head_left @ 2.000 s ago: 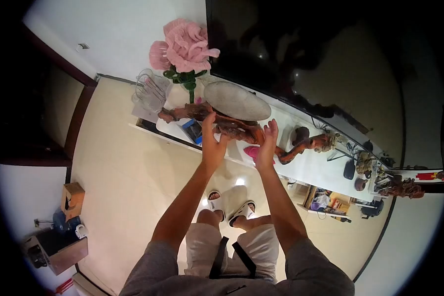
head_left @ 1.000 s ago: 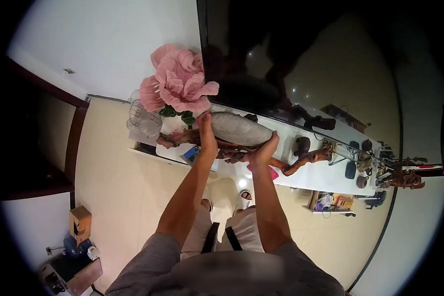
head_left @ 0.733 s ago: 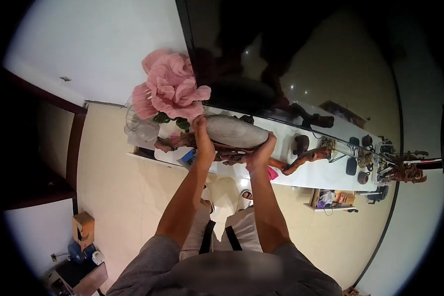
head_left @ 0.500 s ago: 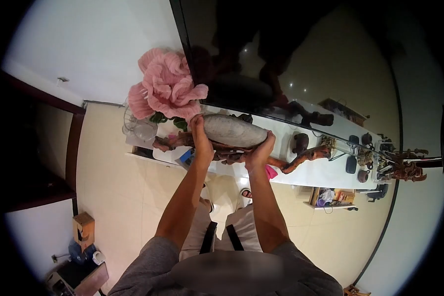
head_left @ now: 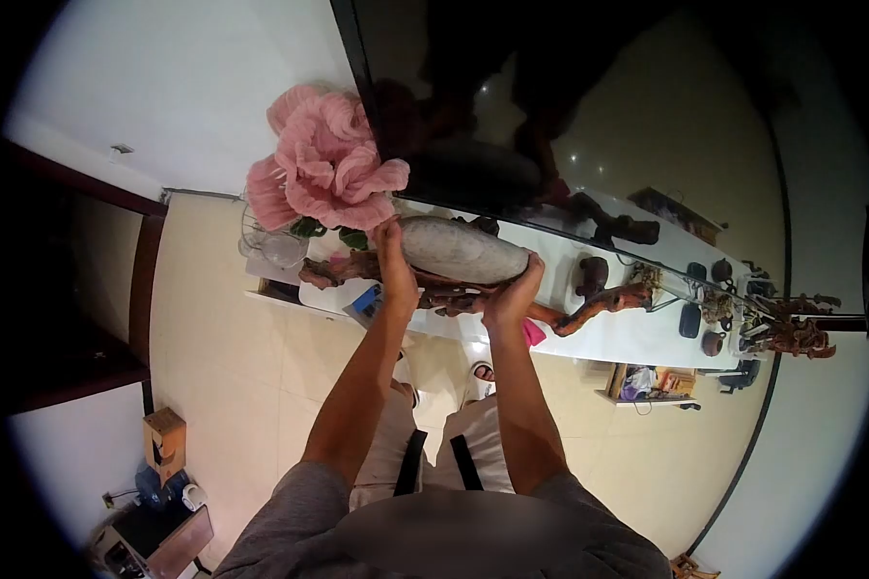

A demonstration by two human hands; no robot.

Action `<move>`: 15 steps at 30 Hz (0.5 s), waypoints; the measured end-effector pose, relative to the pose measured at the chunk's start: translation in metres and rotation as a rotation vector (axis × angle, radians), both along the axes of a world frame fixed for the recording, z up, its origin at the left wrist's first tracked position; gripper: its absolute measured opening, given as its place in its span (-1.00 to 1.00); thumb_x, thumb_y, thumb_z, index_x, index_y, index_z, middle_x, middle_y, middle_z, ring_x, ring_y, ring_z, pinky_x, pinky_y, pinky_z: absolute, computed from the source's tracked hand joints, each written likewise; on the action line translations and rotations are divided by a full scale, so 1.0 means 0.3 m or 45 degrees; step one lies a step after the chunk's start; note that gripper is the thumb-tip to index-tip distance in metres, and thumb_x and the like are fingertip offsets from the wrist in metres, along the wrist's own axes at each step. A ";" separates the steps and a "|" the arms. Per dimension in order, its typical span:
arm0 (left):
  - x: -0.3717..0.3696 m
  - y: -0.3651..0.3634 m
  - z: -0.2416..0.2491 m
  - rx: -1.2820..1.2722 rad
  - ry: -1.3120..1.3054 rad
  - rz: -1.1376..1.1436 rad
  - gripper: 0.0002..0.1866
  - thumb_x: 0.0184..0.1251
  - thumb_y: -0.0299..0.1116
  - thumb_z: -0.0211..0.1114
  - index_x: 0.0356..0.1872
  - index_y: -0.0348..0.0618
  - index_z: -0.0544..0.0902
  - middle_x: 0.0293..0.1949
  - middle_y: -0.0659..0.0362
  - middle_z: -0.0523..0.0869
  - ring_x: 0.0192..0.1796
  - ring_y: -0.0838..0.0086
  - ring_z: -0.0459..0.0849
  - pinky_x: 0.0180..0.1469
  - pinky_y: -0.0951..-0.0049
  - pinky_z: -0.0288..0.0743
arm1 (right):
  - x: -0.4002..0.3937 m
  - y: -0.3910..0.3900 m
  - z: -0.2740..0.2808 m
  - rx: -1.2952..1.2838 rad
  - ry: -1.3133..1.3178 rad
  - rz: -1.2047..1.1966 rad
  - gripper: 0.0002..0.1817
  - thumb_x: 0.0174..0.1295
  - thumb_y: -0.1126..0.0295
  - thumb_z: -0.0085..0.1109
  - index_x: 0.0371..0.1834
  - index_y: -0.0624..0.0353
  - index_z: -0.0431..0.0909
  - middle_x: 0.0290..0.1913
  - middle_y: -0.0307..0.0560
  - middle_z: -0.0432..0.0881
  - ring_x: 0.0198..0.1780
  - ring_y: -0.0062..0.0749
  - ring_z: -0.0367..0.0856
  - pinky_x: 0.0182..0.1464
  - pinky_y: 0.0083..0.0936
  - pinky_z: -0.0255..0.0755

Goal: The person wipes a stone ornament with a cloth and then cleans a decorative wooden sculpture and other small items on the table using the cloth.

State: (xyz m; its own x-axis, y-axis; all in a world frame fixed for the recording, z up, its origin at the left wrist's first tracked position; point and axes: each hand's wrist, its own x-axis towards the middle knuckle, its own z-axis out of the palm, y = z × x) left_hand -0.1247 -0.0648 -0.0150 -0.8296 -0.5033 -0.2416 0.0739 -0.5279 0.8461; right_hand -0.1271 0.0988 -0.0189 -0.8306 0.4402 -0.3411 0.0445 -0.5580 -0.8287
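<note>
A long grey oval stone [head_left: 463, 249] is held between my two hands, over a gnarled reddish-brown wooden stand [head_left: 589, 311] on the white cabinet top. My left hand [head_left: 394, 256] grips the stone's left end, and my right hand [head_left: 517, 291] is wrapped round its right end. Both palms face inward, with the fingers partly hidden behind the stone. The stone's lower edge overlaps the twisted wood in this view. Just left of my left hand is a large pink fabric flower [head_left: 328, 164] with green leaves.
A big glossy black screen [head_left: 589, 116] stands behind the cabinet [head_left: 570, 347]. Toward the right are a dark teapot [head_left: 713, 343], a brown figurine [head_left: 592, 276] and wood carvings [head_left: 792, 333]. An open drawer [head_left: 647, 384] juts out below. A cardboard box [head_left: 165, 442] stands at lower left.
My view has shifted slightly. Both hands keep their hold on the stone, which stays almost in the same place over the wooden stand.
</note>
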 end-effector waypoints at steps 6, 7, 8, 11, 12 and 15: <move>0.022 -0.007 -0.062 0.193 -0.069 0.033 -0.37 0.49 0.18 0.10 0.32 -0.10 0.43 0.31 0.17 0.47 0.32 0.34 0.40 0.43 0.32 0.18 | 0.027 0.052 -0.008 -0.271 0.036 0.153 -0.44 0.48 -0.13 -0.13 0.15 0.18 0.44 0.11 -0.02 0.53 0.23 -0.20 0.46 0.34 -0.21 0.28; 0.027 -0.006 -0.063 0.284 -0.065 0.020 -0.36 0.49 0.19 0.09 0.33 -0.10 0.43 0.32 0.17 0.47 0.33 0.35 0.40 0.43 0.33 0.17 | 0.029 0.062 -0.014 -0.351 0.039 0.163 -0.45 0.50 -0.09 -0.13 0.16 0.21 0.45 0.13 -0.01 0.52 0.24 -0.20 0.45 0.35 -0.21 0.28; 0.031 0.000 -0.065 0.292 -0.071 0.025 -0.35 0.48 0.21 0.09 0.34 -0.09 0.42 0.32 0.17 0.48 0.33 0.35 0.40 0.44 0.32 0.16 | 0.033 0.071 -0.021 -0.395 0.013 0.209 -0.43 0.49 -0.11 -0.13 0.16 0.23 0.44 0.14 0.00 0.53 0.25 -0.20 0.45 0.37 -0.21 0.26; 0.020 0.008 -0.035 0.347 -0.057 0.006 -0.32 0.46 0.24 0.11 0.35 -0.07 0.41 0.32 0.17 0.49 0.36 0.34 0.40 0.46 0.30 0.15 | 0.021 0.065 0.000 -0.498 -0.072 0.313 -0.32 0.45 -0.20 -0.15 0.23 0.24 0.40 0.24 0.05 0.50 0.32 -0.14 0.40 0.44 -0.16 0.16; 0.008 0.006 -0.032 0.393 -0.040 -0.016 -0.31 0.45 0.25 0.12 0.35 -0.07 0.41 0.31 0.17 0.49 0.36 0.34 0.39 0.47 0.28 0.15 | 0.007 0.063 -0.010 -0.506 -0.115 0.327 -0.26 0.42 -0.26 -0.17 0.30 0.23 0.36 0.31 0.08 0.46 0.37 -0.09 0.36 0.47 -0.13 0.10; -0.018 -0.008 -0.176 0.103 0.052 -0.031 -0.28 0.41 0.27 0.15 0.36 -0.05 0.39 0.32 0.16 0.48 0.38 0.31 0.39 0.48 0.25 0.15 | -0.016 0.064 -0.043 -0.486 -0.133 0.351 -0.18 0.38 -0.31 -0.17 0.36 0.22 0.32 0.39 0.11 0.40 0.43 -0.04 0.30 0.51 -0.09 0.03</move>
State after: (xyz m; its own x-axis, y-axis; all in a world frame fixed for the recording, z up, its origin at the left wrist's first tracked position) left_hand -0.1301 -0.0671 -0.0679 -0.8512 -0.4632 -0.2467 0.0936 -0.5966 0.7971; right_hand -0.1320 0.1180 -0.0318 -0.8515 0.0360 -0.5232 0.3053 -0.7772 -0.5503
